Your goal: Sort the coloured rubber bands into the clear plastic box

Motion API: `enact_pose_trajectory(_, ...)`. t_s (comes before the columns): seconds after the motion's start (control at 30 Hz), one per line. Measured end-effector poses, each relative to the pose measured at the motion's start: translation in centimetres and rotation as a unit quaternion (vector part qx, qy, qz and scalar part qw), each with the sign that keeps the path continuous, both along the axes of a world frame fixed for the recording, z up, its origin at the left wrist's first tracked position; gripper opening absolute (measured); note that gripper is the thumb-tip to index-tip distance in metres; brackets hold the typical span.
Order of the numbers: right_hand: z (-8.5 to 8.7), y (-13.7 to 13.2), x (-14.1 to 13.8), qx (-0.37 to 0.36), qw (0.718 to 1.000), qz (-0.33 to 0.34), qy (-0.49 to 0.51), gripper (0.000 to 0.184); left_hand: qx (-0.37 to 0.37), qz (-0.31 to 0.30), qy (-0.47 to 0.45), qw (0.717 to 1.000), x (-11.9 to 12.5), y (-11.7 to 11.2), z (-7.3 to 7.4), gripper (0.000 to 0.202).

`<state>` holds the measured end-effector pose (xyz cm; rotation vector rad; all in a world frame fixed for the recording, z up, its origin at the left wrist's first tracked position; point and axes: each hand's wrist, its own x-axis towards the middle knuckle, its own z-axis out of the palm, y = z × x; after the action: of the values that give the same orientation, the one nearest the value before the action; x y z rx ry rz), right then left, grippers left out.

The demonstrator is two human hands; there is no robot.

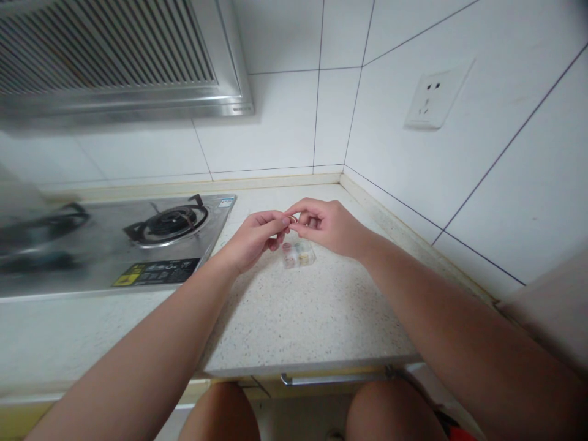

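Note:
Above the speckled countertop (pixel 294 318), my two hands meet fingertip to fingertip. My left hand (pixel 263 234) is closed in a pinch on a small ring-shaped band (pixel 293 219), reddish brown with a pale edge. From the other side, the thumb and index finger of my right hand (pixel 328 223) pinch the same band; its exact kind is too small to tell. Just below the hands, a small clear plastic box (pixel 298 264) rests on the countertop. Small pinkish, green and yellow items show in its compartments. My fingers partly hide the band.
To the left lies a steel gas hob (pixel 101 245) with a black burner (pixel 172 222), under a range hood (pixel 138 55). White tiled walls meet in a corner behind the counter. A wall socket (pixel 429 95) is on the right. A drawer handle (pixel 335 380) runs below the counter edge.

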<state>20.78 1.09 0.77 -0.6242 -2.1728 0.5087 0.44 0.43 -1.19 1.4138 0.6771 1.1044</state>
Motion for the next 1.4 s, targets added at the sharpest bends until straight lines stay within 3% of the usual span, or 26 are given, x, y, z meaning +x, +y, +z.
enact_pose_trajectory(0.33,0.25,-0.21,-0.01,0.045,0.998,-0.046,-0.013,0.023,-0.004,0.023,0.014,1.000,-0.03,0.13,-0.03,0.030)
enact_pose_trajectory(0.97,0.28,-0.22,0.06,0.075,0.994,-0.073,-0.040,0.028,-0.003,0.007,0.024,1.000,0.03,0.09,-0.01,0.032)
enact_pose_trajectory(1.4,0.29,-0.33,0.08,0.118,0.987,-0.105,-0.026,0.019,-0.005,-0.005,0.025,1.000,0.15,-0.09,0.15,0.030)
